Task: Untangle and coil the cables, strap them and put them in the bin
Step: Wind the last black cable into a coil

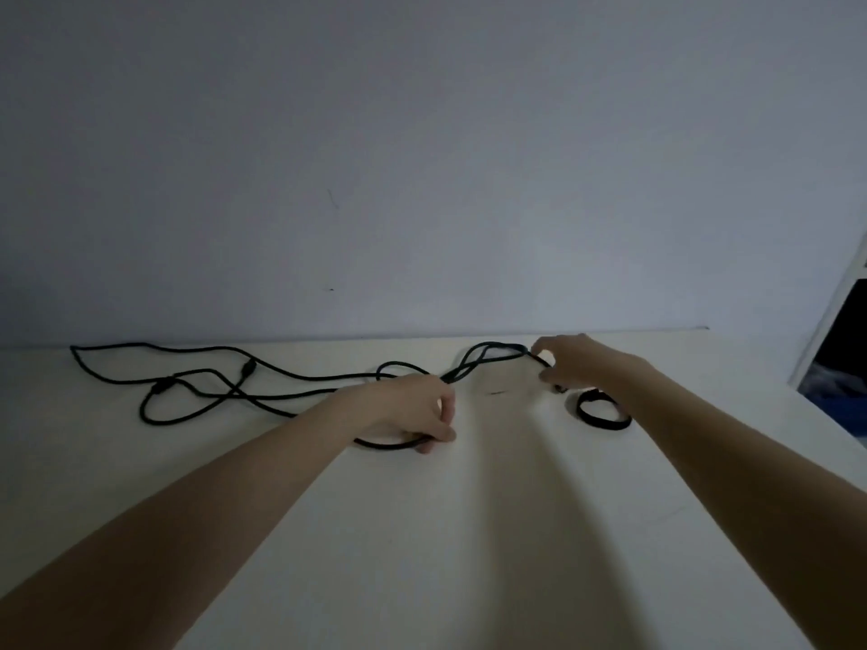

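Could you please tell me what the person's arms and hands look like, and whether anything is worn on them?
Both forearms are bare: no sleeves show anywhere in view. The left hand and right hand wear no gloves, and no watch, ring or bracelet is visible.

Plain room: white table (469, 532), bare wall (422, 157)

Both bare arms reach forward. The left hand (413, 408) is low, palm down, fingers curled shut on a cable (300, 378). The right hand (574, 361) is farther out, fingertips pinching it too.
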Action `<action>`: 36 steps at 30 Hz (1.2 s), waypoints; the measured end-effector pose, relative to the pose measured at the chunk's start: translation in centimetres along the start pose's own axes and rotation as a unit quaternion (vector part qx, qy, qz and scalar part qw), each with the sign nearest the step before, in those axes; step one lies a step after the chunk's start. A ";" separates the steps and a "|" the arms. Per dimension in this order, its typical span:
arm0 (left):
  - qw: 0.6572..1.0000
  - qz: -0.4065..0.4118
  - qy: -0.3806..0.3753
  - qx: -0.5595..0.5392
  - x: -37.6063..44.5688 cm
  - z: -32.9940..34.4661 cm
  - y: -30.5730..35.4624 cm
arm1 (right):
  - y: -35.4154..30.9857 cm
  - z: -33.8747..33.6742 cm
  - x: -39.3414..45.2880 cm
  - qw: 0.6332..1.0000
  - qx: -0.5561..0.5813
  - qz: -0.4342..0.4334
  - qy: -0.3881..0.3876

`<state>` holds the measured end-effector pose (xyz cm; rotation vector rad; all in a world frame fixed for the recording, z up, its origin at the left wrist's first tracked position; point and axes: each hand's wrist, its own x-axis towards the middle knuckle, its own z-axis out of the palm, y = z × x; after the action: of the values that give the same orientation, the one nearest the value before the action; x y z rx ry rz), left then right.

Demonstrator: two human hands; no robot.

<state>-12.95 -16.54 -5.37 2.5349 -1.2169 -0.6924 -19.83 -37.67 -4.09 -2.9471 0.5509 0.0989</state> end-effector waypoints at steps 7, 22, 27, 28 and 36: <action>0.987 -0.087 0.020 0.137 -2.0 -1.8 -2.4 | -3.8 1.7 1.3 0.994 0.047 0.012 0.096; 0.972 -0.132 0.127 0.148 -0.6 -1.1 -2.6 | -7.1 3.2 0.8 0.989 0.140 0.033 0.033; 0.968 -0.101 0.156 0.167 0.4 -1.5 -1.2 | -6.9 0.0 1.4 0.930 0.358 0.074 0.045; 0.967 -0.097 0.171 0.164 0.3 -1.7 -0.8 | -7.1 -0.9 1.2 0.906 0.411 0.077 0.060; 0.900 -0.038 0.427 0.075 -4.0 -5.1 -1.1 | -7.9 -6.9 -2.3 0.805 0.571 0.016 0.161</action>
<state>-11.69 -12.63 -0.20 2.5210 -0.8539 0.5114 -18.87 -30.63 3.94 -1.7499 0.4509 -0.5474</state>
